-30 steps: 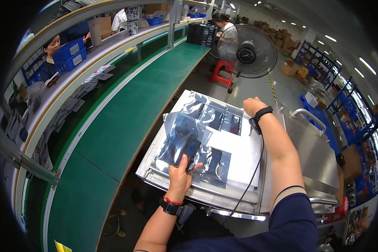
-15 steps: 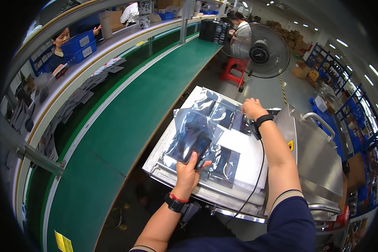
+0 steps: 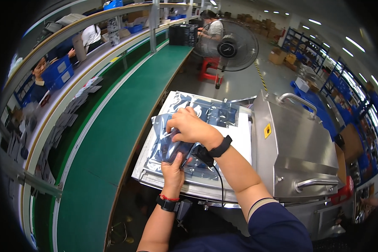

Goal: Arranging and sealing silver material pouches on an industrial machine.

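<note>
My left hand (image 3: 172, 174) grips a stack of shiny, see-through anti-static bags (image 3: 158, 143) by the lower end, thumb on top; something dark shows inside. My right hand (image 3: 190, 127) reaches across above it, fingers curled down onto the upper part of the top bag; its fingertips are partly hidden. Below both hands is the white bed (image 3: 147, 166) of a steel machine. More bags with dark contents lie flat along its far side, among them one bag (image 3: 227, 114) near the lid. Others lie partly covered under my right wrist.
The machine's steel lid (image 3: 304, 147) stands raised to the right, with bar handles. A green conveyor belt (image 3: 109, 138) runs along the left, beside a shelf with blue bins (image 3: 58, 73). Beyond the bed stand a black fan (image 3: 227, 49) and a red stool (image 3: 209, 69). Other people work farther off.
My right hand has left the bags at the bed's far right and come left onto the bag in my left hand. The whole view has shifted a little to the right.
</note>
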Demonstrator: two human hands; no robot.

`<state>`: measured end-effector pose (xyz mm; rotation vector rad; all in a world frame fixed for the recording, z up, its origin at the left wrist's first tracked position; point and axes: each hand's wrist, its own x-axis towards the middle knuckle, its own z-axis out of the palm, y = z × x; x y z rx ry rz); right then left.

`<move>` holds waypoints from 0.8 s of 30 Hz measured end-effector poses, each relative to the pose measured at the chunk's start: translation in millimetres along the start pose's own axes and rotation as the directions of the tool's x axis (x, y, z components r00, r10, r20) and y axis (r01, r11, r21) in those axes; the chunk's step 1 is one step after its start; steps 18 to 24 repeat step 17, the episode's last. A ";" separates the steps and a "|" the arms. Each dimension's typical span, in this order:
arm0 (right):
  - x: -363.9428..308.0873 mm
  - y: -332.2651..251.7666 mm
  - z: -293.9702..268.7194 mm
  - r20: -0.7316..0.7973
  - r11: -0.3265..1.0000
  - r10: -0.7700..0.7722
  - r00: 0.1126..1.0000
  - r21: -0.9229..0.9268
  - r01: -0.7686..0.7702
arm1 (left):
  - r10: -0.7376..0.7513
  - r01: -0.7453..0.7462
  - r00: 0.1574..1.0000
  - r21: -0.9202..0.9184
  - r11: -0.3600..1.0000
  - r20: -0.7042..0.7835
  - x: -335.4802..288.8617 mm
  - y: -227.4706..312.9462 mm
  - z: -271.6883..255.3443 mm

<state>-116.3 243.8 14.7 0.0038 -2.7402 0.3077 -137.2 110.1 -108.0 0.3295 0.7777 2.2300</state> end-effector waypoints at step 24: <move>-50.5 133.6 -78.3 -0.077 0.842 0.492 0.867 -0.212 -0.497 | 0.006 -0.008 0.999 0.026 1.000 0.053 -1.2 -1.4 -3.5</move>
